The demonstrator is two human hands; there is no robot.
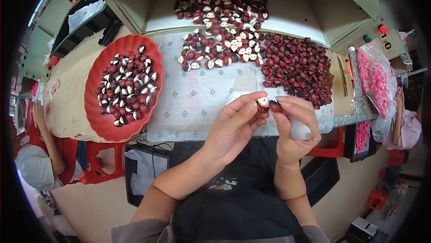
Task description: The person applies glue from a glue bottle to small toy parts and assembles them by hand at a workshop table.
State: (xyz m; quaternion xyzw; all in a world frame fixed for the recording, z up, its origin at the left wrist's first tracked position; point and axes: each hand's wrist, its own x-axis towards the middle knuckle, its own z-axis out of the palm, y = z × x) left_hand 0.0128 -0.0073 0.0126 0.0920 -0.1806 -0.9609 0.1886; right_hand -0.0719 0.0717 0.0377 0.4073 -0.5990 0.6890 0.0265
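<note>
In front of my body, my left hand (pixel 231 128) pinches a small doll head part (pixel 263 103) with a white face and a dark red back. Close beside it, my right hand (pixel 289 146) grips a small dark red and black shell-like piece (pixel 275 107) between thumb and forefinger. The two pieces touch or nearly touch. A translucent white squeeze bottle (pixel 300 130) is also tucked within the right fingers. Beyond my hands lie a heap of dark red and black shell pieces (pixel 296 68) and many white-faced heads (pixel 242 45).
On the left stands a red scalloped tray (pixel 92 103) of red, black and white heads. Patterned paper (pixel 179 108) covers the worktop. An open metal booth (pixel 354 0) rises behind. Pink parts in a plastic bag (pixel 377 83) lie right; people (pixel 406 128) sit on both sides.
</note>
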